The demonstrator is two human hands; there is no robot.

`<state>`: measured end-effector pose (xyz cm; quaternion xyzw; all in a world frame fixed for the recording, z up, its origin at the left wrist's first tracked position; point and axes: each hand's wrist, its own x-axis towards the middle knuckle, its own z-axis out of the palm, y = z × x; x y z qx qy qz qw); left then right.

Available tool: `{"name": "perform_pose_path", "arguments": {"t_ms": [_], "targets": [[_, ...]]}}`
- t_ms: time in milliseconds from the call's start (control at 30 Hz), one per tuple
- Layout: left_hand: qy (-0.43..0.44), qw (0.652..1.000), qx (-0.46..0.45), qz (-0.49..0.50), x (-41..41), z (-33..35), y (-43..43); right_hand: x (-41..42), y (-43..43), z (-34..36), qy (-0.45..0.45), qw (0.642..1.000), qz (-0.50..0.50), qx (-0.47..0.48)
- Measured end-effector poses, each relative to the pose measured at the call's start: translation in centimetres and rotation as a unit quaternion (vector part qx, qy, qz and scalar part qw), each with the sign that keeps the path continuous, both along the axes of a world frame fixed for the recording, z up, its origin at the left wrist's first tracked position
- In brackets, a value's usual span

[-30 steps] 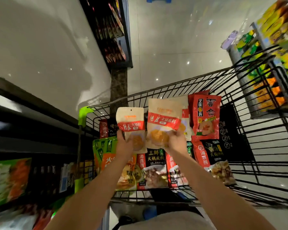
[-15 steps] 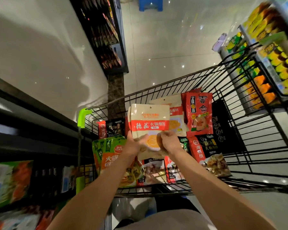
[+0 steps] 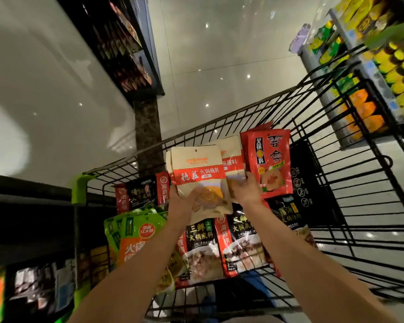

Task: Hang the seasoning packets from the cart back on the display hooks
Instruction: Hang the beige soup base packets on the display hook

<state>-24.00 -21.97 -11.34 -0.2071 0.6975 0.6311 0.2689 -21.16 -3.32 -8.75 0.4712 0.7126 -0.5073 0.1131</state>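
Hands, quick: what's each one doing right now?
Left hand: grips the stacked beige packets at their lower edge.
Right hand: fingers resting on another beige packet in the cart; grip unclear.

Upright beige red-banded seasoning packets (image 3: 197, 176) above wire cart (image 3: 336, 183)

Pale glossy floor tiles (image 3: 219, 54) run down the aisle, catching small bright spots of ceiling light. On the left stands a dark shelf unit (image 3: 126, 43) stocked with dim red packages, with a mottled brown pillar (image 3: 147, 134) at its near end. Across the aisle, a shelf (image 3: 383, 73) holds rows of yellow, green and orange goods.
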Motion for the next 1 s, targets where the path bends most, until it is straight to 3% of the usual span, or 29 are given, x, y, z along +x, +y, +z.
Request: {"name": "perform_pose_path", "arguments": {"t_ms": [67,200,367,600,867,1000], "targets": [[-0.012,1.0,0.0,0.014,-0.2,-0.7,0.3,-0.2,0.1,-1.2,-0.018,0.998,0.01,0.058],[-0.042,0.998,0.004,0.048,-0.1,-1.3,0.5,-0.3,-0.3,-2.1,-0.04,0.995,0.03,0.088],[-0.031,0.998,-0.01,0.047,-0.2,-1.1,0.8,-0.8,-0.4,-1.7,-0.03,0.998,0.013,0.058],[-0.021,0.999,-0.025,0.033,0.2,-0.1,0.3,-0.7,-2.6,0.9,-0.03,0.997,0.065,0.041],[0.006,0.992,-0.115,0.053,0.9,3.6,-4.0,2.3,-5.7,5.7,0.09,0.984,0.084,0.126],[-0.004,0.986,-0.148,0.075,2.0,4.7,-7.2,3.7,-7.8,7.3,0.154,0.987,0.027,0.026]]}}
